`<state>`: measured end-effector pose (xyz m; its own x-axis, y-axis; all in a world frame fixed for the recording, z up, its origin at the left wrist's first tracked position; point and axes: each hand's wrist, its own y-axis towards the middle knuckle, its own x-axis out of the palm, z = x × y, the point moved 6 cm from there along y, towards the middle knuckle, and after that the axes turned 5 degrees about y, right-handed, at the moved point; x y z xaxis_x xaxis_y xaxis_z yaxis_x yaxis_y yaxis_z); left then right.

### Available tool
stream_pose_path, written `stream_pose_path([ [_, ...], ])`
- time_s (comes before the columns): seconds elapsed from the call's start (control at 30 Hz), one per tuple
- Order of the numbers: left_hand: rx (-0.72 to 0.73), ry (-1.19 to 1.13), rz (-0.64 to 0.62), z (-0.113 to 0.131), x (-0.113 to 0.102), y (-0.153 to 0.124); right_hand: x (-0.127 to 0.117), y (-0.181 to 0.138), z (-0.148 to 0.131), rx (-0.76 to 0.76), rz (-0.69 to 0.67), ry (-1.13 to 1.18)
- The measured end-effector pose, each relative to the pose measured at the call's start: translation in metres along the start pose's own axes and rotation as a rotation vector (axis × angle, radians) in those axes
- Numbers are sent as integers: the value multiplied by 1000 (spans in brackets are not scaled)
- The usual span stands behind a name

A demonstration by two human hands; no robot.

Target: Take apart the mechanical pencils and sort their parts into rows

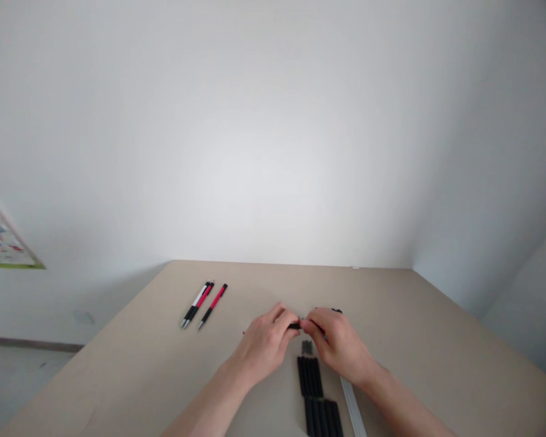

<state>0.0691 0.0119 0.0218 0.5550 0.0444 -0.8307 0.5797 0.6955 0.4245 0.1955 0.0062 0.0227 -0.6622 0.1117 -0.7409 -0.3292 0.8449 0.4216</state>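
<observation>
My left hand is closed around a partly covered pen, whose black section shows between the fingers. A small reddish end pokes out behind this hand's wrist side. My right hand is pinched at the pen's other end, and its fingertips meet those of my left hand. A tiny greyish bit shows there, too small to make out. Just below the hands lie several small springs. Nearer to me are a row of black tubes and a second row of black pieces.
Thin white sticks lie partly under my right forearm. Small black parts show behind my right hand. On the left of the beige table lie a red-and-black pen and a white-and-red group of pens. A white wall borders the table's back.
</observation>
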Motion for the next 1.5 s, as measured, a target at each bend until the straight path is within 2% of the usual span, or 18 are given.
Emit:
stream_pose_path([
  [0.23, -22, -49, -39, -4, 5, -1, -7, 2, 1, -76, 11, 156],
  [0.4, -32, -87, 15, -7, 1, -2, -10, 3, 4, 1, 58, 250],
  [0.57, -18, -46, -11, -11, 3, -4, -9, 3, 4, 33, 94, 311],
  [0.67, -16, -56, -15, -10, 2, -4, -4, 3, 8, 114, 73, 348],
  [0.83, -24, -55, 4, -8, 1, -4, 1, 4, 11, 164, 32, 326],
  [1.1, -49, -92, -7, -12, 3, -5, -4, 4, 10, 79, 82, 371],
  [1.3, -135, -32, 41, -20, 0, -5, -7, 4, 21, 146, 152, 273],
  [1.5, -139, -3, 73, -21, 3, -1, 0, 6, 9, 53, 121, 250],
])
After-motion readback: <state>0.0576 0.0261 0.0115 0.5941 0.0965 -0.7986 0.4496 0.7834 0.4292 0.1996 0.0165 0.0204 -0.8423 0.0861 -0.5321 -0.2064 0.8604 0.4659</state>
